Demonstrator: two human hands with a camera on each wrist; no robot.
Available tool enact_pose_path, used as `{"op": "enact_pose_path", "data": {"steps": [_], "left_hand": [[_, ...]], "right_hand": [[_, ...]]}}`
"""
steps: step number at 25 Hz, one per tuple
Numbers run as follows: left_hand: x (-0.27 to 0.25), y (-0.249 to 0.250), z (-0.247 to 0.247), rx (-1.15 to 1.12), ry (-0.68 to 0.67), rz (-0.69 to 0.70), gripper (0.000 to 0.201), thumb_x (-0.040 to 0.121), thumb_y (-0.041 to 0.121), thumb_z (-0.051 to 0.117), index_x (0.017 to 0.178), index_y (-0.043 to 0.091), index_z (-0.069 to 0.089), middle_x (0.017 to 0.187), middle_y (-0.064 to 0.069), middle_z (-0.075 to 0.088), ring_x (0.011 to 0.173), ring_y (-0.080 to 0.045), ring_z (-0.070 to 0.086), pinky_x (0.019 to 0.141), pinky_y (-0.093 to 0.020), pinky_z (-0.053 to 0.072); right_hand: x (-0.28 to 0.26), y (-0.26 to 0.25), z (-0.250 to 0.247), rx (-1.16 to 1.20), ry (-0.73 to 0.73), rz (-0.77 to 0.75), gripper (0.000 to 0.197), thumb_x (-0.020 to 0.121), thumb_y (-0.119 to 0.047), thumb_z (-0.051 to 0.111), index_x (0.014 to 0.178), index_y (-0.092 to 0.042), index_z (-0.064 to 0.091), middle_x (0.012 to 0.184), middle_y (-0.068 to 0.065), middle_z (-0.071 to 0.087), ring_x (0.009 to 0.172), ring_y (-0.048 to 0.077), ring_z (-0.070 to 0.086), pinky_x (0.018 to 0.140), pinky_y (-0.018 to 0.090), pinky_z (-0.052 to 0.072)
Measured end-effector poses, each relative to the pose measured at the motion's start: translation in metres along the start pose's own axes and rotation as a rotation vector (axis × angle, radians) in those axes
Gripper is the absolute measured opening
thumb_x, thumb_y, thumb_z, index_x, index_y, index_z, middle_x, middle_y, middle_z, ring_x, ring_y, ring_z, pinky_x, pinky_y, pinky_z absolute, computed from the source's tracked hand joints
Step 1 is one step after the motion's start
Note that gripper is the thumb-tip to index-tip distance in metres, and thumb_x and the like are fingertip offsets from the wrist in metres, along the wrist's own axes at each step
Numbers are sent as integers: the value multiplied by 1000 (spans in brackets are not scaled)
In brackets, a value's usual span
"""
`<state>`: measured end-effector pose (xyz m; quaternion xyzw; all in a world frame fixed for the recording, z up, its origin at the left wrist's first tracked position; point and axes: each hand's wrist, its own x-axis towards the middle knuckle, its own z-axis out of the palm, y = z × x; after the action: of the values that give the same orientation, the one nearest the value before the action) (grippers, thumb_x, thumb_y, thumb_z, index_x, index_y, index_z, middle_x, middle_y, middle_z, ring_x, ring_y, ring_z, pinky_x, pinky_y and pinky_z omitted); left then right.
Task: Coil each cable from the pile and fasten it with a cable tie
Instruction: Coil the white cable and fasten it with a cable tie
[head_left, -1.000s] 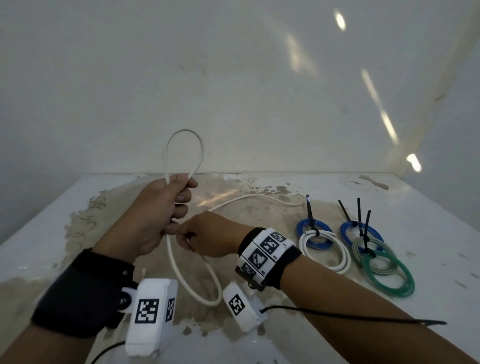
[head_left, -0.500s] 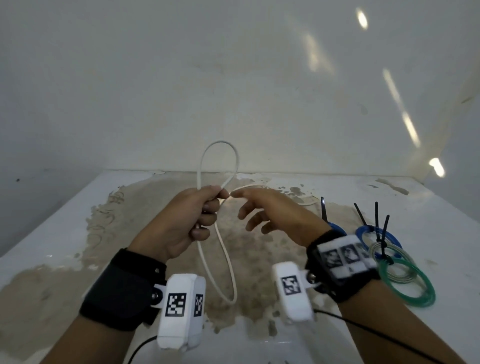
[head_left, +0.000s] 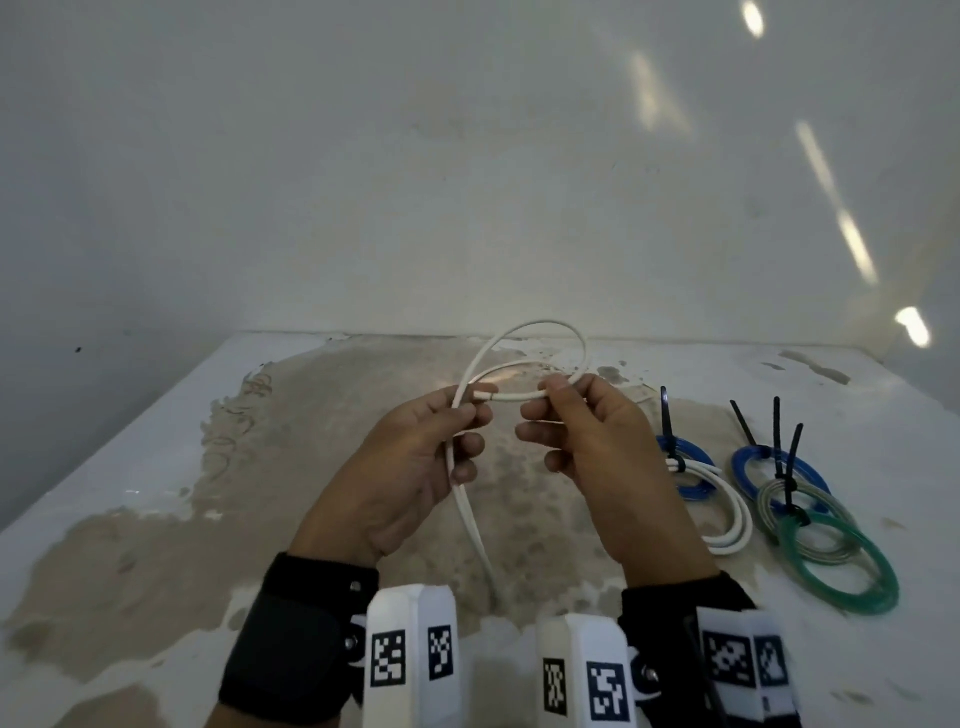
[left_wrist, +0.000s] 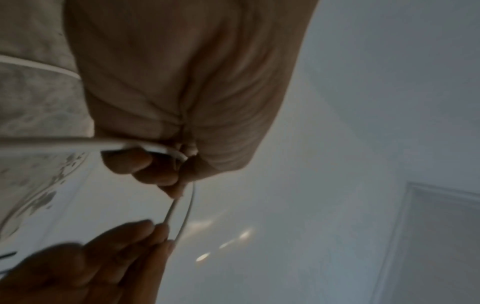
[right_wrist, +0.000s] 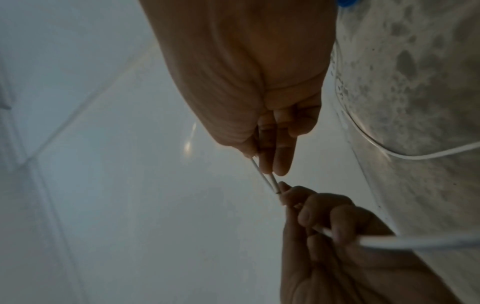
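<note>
A thin white cable (head_left: 524, 331) arches in a loop above the stained table (head_left: 130, 519). My left hand (head_left: 415, 467) grips the cable, with strands running down out of the fist toward the table. My right hand (head_left: 587, 447) pinches the cable near its cut end (head_left: 483, 396), just right of the left thumb. In the left wrist view the cable (left_wrist: 145, 146) crosses under my curled fingers. The right wrist view shows the pinched strand (right_wrist: 265, 176) between both hands. Tied coils with black cable ties (head_left: 667, 421) lie to the right.
On the right lie a blue coil (head_left: 693, 449), a white coil (head_left: 737, 514), a second blue coil (head_left: 748, 460), a grey coil (head_left: 821, 499) and a green coil (head_left: 878, 571). A pale wall rises behind the table's far edge.
The right hand has come back to the cable and pinched it near the left thumb. The upright loop has tipped over and widened to the right. Both hands sit lower and closer.
</note>
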<state>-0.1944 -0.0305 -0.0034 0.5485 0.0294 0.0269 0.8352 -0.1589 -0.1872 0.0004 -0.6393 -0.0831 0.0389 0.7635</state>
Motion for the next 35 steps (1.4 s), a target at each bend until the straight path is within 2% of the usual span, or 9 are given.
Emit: {"op": "enact_pose_path", "data": {"steps": [5,9,12,14,17,22,27,31,35], "left_hand": [[2,-13,13,-183,64,92,26,101,20,49,114,11,70,93,-4,71,75,-14,66,67,-26,55],[5,-13,14,-181,77,125,28,106,21,40,109,11,66,71,0,59,72,-15,63,79,-37,56],[3,-13,13,-27,90,125,28,107,22,37,101,13,63,62,4,42,58,-11,49,63,-29,52],[2,-13,13,-65,81,75,26,106,23,38,101,10,60,62,4,33,50,-9,36,54,-28,45],[0,-10,9,-173,18,13,24,101,23,36,107,8,55,63,3,28,48,-10,25,51,-28,33],[-3,-10,5,57,0,19,19,102,12,34,111,14,50,62,4,35,46,-8,25,44,-22,26],[-4,-9,3,243,-35,12,13,106,23,37,111,16,46,61,7,39,44,-6,29,43,-23,30],[-3,-5,1,378,-63,-12,16,106,29,37,111,17,46,60,8,38,46,-6,29,42,-24,30],[4,-2,2,415,-103,-45,21,105,37,41,105,16,45,59,7,37,46,-7,28,44,-24,30]], "right_hand": [[-16,9,15,30,-10,18,13,101,-25,57,101,-19,68,87,0,79,68,10,71,55,23,44],[-22,15,10,-73,-72,72,16,98,-32,63,100,-19,72,89,-1,77,71,11,70,60,27,47],[-17,12,3,-41,-11,44,23,100,-37,57,101,-17,68,86,-6,73,71,10,70,66,30,52],[-15,11,3,-62,-34,41,22,103,-33,52,101,-19,69,75,-7,68,64,9,66,66,31,52],[-14,14,3,-68,-86,51,21,104,-20,50,99,-17,70,66,-5,64,61,11,62,65,31,48],[-15,12,4,-133,-172,15,17,101,-28,56,101,-22,73,60,-6,53,52,10,48,52,23,39],[-13,17,5,-186,-132,-36,21,102,-27,56,90,-29,74,56,-5,41,49,12,33,48,28,31],[-12,18,3,-226,-194,-28,20,103,-29,54,98,-29,73,56,-5,42,48,9,33,46,25,29],[-7,12,3,-377,-213,-113,17,101,-32,58,90,-25,69,51,-19,50,47,-1,42,54,21,33]]}}
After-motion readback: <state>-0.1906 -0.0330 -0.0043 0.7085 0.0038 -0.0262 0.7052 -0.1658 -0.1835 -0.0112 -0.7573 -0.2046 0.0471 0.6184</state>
